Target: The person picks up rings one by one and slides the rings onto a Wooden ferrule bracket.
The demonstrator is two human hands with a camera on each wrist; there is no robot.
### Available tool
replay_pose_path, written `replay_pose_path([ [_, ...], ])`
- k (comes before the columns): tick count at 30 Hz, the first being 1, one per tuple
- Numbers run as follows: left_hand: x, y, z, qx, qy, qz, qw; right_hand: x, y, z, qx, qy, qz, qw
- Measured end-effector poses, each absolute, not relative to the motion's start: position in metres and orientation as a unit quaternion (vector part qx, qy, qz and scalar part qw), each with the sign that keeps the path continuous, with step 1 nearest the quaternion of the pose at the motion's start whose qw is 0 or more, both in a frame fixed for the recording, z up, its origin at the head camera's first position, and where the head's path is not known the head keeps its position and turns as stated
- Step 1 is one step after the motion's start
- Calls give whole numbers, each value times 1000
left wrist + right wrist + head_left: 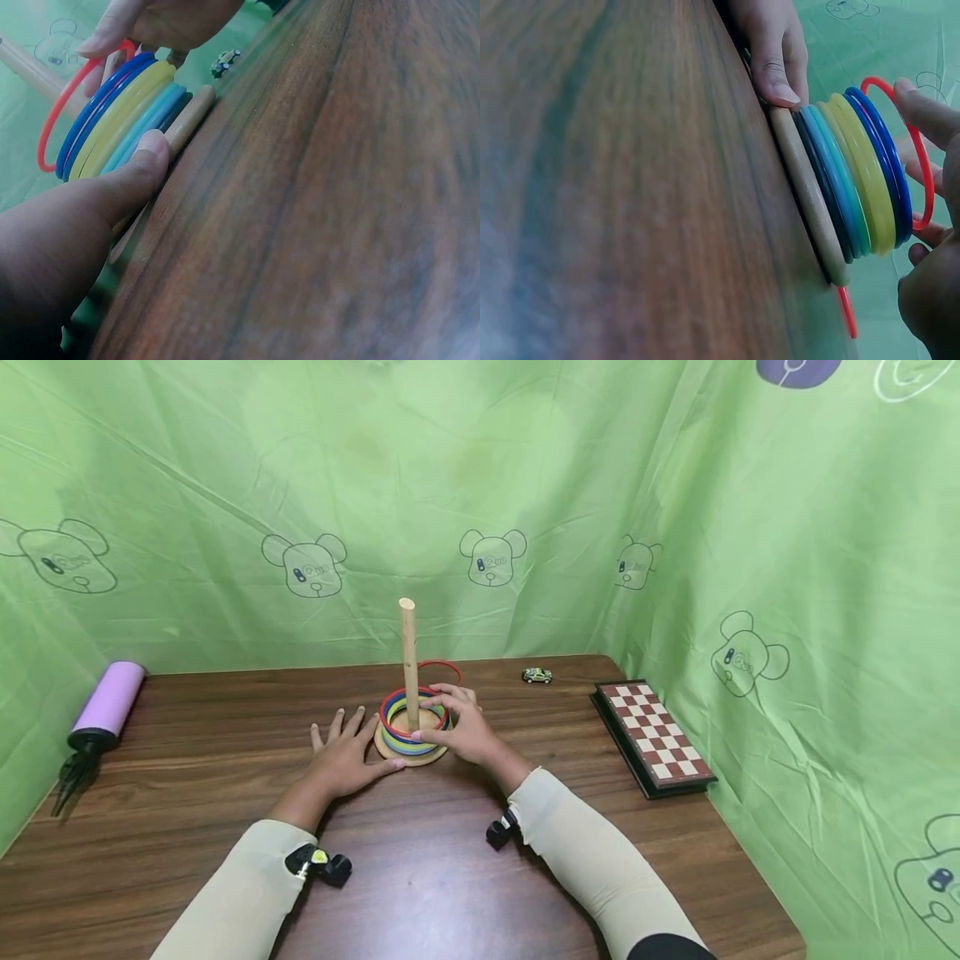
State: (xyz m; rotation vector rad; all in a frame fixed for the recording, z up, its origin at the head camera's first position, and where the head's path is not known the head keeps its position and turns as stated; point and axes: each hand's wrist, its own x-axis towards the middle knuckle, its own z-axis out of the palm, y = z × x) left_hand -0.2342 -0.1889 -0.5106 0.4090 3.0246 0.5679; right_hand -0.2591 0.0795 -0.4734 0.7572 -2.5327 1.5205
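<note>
A wooden peg (409, 660) stands upright on a round wooden base (810, 195). Around its foot lie stacked rings: dark and light blue rings (845, 176) low down, yellow rings (868, 187) above, then blue rings (900, 191). My right hand (471, 731) pinches a red ring (922, 165), which encircles the peg and sits tilted at the top of the stack. On the table left of the base, my left hand (341, 764) lies with fingers spread, its thumb (152, 150) touching the base's edge.
Behind the stack another red ring (453, 667) lies on the table. A small toy car (537, 675) is at the back, a checkered board box (656, 735) at the right. A purple hand pump (108, 702) lies far left. Green curtains (420, 485) enclose the table's back and sides.
</note>
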Motion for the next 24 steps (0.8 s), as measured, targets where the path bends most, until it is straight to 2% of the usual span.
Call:
replay_pose_path([
  [24,-232,-188,-509,137,974,180,3,-260,81,-479,240,-835,494,34],
])
